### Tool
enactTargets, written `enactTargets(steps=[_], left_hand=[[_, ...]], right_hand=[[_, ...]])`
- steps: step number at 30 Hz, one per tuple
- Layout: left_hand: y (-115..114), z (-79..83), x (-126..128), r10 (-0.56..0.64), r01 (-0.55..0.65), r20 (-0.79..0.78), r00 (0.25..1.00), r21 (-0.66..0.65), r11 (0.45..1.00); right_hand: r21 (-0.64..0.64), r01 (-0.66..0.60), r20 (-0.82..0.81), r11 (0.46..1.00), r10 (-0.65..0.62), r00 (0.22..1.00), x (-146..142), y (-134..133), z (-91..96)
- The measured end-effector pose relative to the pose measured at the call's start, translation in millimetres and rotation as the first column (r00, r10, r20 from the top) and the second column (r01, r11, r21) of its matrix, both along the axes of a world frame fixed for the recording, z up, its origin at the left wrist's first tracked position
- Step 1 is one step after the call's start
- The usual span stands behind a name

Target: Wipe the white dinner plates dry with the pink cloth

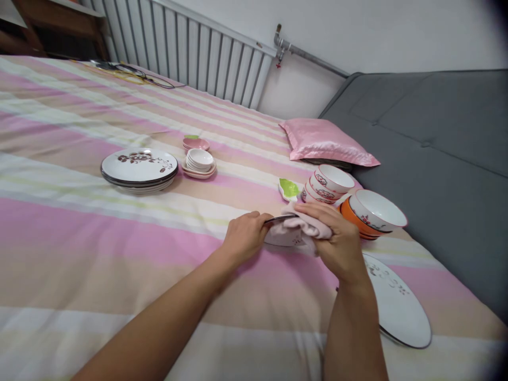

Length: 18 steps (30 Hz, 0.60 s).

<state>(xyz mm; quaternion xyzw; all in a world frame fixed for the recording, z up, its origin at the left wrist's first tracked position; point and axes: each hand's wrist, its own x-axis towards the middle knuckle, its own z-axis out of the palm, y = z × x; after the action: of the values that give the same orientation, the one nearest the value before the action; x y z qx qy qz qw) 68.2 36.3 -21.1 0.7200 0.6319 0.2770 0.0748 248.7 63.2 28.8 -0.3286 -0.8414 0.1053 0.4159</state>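
Observation:
A white plate (280,237) with a dark rim and brown floral print is tilted up in front of me. My left hand (246,235) grips its left edge, fingers closed round the rim. In my right hand (337,238) is a bunched pale pink cloth (304,227), pressed over the plate's upper right edge. Cloth and fingers hide part of the plate. Just beyond the right hand stand stacked white bowls (327,185) with pink rims and a small green leaf-shaped dish (289,189). A large oval plate (400,301) lies partly behind my right forearm.
On the striped bedspread (159,254), a plate stack (138,166) sits left, beside small white bowls (199,160) and pink dishes (196,144). Orange and white bowls (377,211) stand right. A pink pillow (327,140) leans by the grey headboard (436,137); cables (138,75) lie far left.

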Motion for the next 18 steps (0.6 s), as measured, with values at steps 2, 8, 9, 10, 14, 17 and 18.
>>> enactTargets(steps=[2, 8, 9, 10, 14, 17, 18], left_hand=[[2, -1.7, -1, 0.060, -0.053, 0.104, 0.993, -0.069, 0.996], [13, -10.4, -10, 0.257, -0.191, 0.261, 0.930, -0.252, 0.948], [14, -12.1, -11, 0.281, -0.205, 0.273, 0.920, -0.275, 0.939], [15, -13.8, -13, 0.299, -0.214, 0.284, 0.911, -0.295, 0.931], [17, -17.9, -15, 0.320, -0.210, 0.324, 0.890, -0.332, 0.919], [17, -17.6, -13, 0.285, -0.178, 0.345, 0.894, -0.311, 0.934], [17, -16.9, -12, 0.266, -0.164, 0.348, 0.899, -0.295, 0.941]], right_hand=[[-0.017, 0.080, -0.118, 0.997, -0.082, 0.990, 2, 0, -0.2], [0.012, 0.550, -0.496, 0.835, -0.473, 0.728, 11, 14, -11.8], [0.007, 0.590, -0.515, 0.807, -0.503, 0.694, 12, 19, -15.4], [0.000, 0.613, -0.521, 0.790, -0.523, 0.675, 13, 23, -19.4], [-0.044, 0.617, -0.484, 0.786, -0.557, 0.675, 8, 38, -37.5], [-0.079, 0.576, -0.405, 0.813, -0.554, 0.727, -2, 42, -49.8], [-0.077, 0.560, -0.375, 0.825, -0.544, 0.750, -6, 42, -53.0]])
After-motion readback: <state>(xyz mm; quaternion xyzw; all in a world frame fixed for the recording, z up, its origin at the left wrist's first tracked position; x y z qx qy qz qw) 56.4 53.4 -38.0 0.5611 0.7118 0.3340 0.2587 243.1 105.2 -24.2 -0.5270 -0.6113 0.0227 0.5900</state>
